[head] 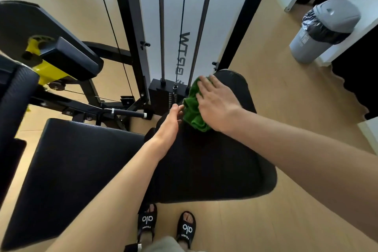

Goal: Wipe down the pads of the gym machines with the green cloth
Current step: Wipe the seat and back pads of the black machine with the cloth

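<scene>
A bunched green cloth [193,106] lies on the far half of a long black pad [214,165] that runs away from me. My right hand [216,102] presses flat on the cloth, fingers spread and pointing left. Just left of the cloth, my left hand [169,127] rests edge-on against the pad's left side, fingers straight and together, holding nothing. A wide black seat pad [77,165] sits to the left of the long pad. Further left are a small black pad [71,57] on a yellow bracket and a textured black roller pad [16,90].
The machine's weight stack [163,94] with guide rods and cable stands right behind the long pad. A grey bin [325,30] with a black liner stands at the far right. Wood floor [296,108] lies on the right. My sandalled feet [167,225] are under the pad's near end.
</scene>
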